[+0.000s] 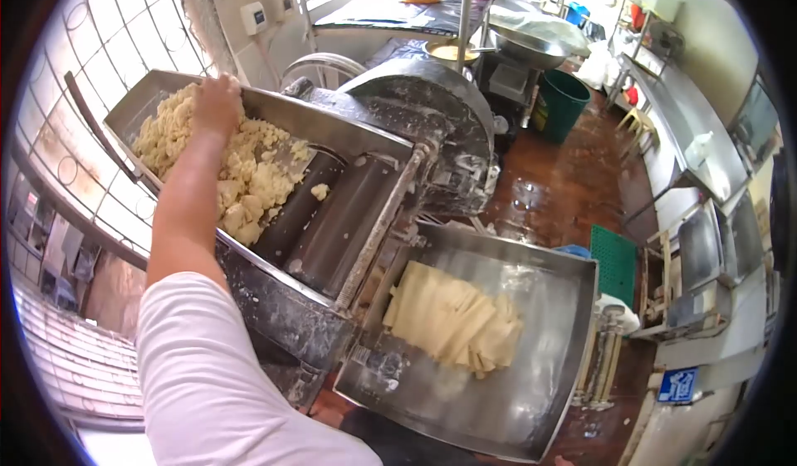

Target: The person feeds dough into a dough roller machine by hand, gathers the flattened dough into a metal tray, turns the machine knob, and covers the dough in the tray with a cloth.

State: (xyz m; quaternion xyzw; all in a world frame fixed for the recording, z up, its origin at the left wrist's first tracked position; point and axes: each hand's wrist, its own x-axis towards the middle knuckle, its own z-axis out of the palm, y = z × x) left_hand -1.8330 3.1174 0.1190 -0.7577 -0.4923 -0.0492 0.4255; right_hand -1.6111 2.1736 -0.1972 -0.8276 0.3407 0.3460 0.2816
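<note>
My left hand (217,107) reaches to the far side of the metal hopper (332,123), its fingers curled into crumbly pale dough (170,126). The fingertips are partly hidden in the heap. Clumps of dough lie down to the dark steel rollers (332,225), with one small lump on the rollers. Below the machine, a folded sheet of dough (452,312) rests in a wide metal tray (531,391). At the bottom edge only a sliver of skin shows, seemingly my right hand (564,461); its fingers cannot be made out.
A floury wheel guard (432,101) stands beside the hopper. Behind it are a green bin (560,105) and a large metal bowl (527,44). Steel counters (689,126) line the right wall. A green perforated crate (614,263) sits past the tray. The reddish floor (540,188) looks wet.
</note>
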